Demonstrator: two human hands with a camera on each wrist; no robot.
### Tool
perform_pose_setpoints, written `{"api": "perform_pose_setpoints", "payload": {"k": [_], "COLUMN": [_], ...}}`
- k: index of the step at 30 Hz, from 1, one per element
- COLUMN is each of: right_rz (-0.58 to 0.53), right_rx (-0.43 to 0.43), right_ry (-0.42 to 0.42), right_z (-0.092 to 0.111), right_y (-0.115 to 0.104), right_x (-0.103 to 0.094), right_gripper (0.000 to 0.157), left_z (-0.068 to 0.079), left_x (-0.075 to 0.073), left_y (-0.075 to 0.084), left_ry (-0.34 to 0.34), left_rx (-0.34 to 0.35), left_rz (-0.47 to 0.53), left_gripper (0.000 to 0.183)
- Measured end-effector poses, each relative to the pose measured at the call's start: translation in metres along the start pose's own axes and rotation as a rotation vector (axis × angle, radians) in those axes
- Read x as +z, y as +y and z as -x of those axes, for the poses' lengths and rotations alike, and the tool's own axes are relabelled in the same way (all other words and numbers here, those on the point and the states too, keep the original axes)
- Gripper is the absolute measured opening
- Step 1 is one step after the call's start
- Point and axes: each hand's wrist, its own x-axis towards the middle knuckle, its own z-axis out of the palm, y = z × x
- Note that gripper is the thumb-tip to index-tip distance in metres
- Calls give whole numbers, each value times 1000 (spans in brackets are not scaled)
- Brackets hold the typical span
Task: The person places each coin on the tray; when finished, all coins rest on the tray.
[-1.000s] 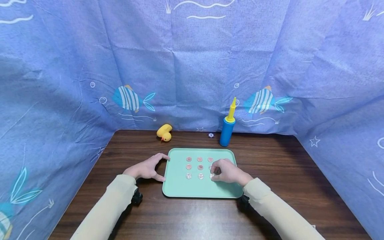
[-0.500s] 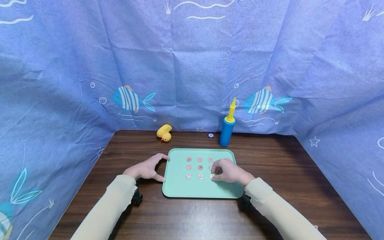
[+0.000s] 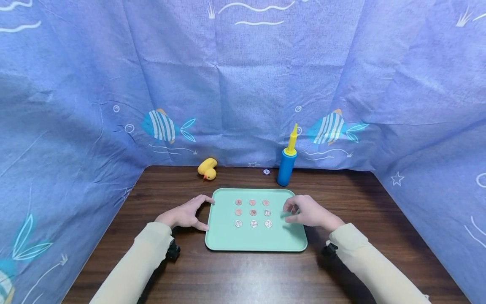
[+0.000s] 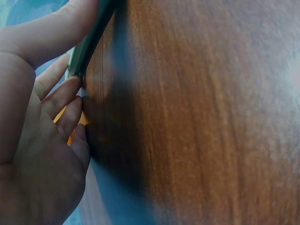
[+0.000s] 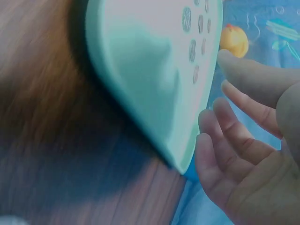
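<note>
A mint-green tray [image 3: 228, 238] lies on the wooden table, with coins laid on it in three rows of three. Copper-coloured coins [image 3: 252, 202] fill the far row and part of the middle one; silver coins [image 3: 253, 223] make up the near row and the middle row's right end. At the tray's left edge, my left hand [image 3: 187, 212] touches the rim with spread thumb and fingertips. My right hand [image 3: 309, 211] hovers over the tray's right side, beside the coins. In the right wrist view its thumb and fingers stand apart with nothing between them.
Behind the tray are a yellow rubber duck [image 3: 207, 169], a small round dark-rimmed disc [image 3: 266, 172] and an upright blue hand pump [image 3: 286, 169] with a yellow nozzle. A blue fish-print cloth [image 3: 243, 84] hangs behind and along the sides.
My right hand has moved off the right column of coins toward the tray's right edge, uncovering two silver coins. The left hand has stayed at the rim.
</note>
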Motion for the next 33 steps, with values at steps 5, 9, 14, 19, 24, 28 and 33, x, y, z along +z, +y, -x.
{"api": "perform_pose_setpoints", "payload": {"k": [5,9,14,19,24,28,33], "right_rz": [-4,12,42,7,-41,-67,-46], "right_rx": [27,26,23,22,35,42,48], "right_ry": [-4,0,-4,-76,-145,-168,-175], "right_z": [15,29,48,67,82,88,91], "right_y": [16,28,39,49,60,64,64], "right_x": [-13,-23,-32,-31,-30,-30,-30], "right_gripper": [20,16,16,22,27,34,36], "left_z": [0,0,0,1,1,1,0], "left_x": [0,0,-2,-2,-1,-1,-3], "left_y": [0,0,3,3,3,2,1], "left_ry": [-4,-2,-2,-9,-10,-6,-5], "left_rx": [-5,13,28,18,7,14,45], "left_rz": [-1,-12,-36,-46,-9,-6,-42], "left_gripper": [88,89,90,90,90,89,88]}}
